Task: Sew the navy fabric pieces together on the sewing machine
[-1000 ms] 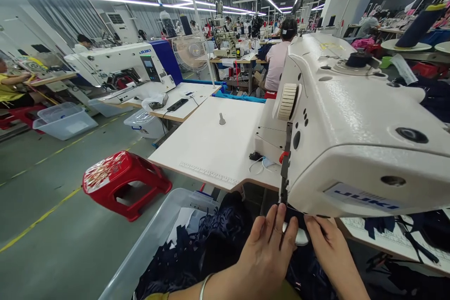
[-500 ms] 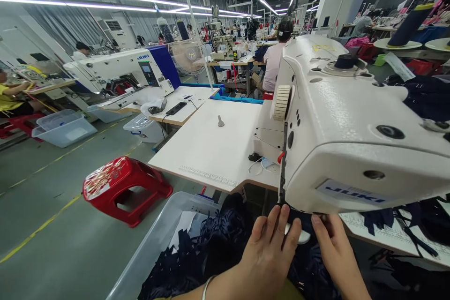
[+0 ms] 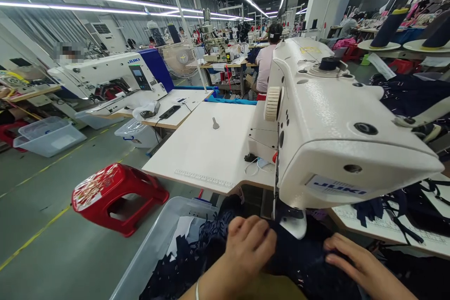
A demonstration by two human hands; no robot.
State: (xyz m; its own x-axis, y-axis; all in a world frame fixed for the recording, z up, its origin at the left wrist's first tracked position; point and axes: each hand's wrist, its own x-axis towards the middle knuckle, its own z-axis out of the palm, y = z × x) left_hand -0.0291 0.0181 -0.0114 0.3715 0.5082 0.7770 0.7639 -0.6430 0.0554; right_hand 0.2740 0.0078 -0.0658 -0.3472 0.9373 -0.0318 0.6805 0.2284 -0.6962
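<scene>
A dark navy piece of fabric stretches between my two hands, just in front of the white sewing machine. My left hand is closed with its fingers curled over the fabric's left part. On the right, my right hand pinches the fabric's edge between thumb and fingers. The machine's narrow white work arm shows just beyond the cloth, under the machine head. Below and left, a clear plastic bin holds a heap of navy straps and cloth.
The white table with a printed ruler edge lies ahead left. A red stool stands on the floor. Navy strips lie on the right-hand table. Another sewing machine and a seated person are farther off.
Both hands have drawn back from under the machine head and moved apart, with the fabric now spread between them. The left fingers went from outstretched to curled. The view has shifted slightly.
</scene>
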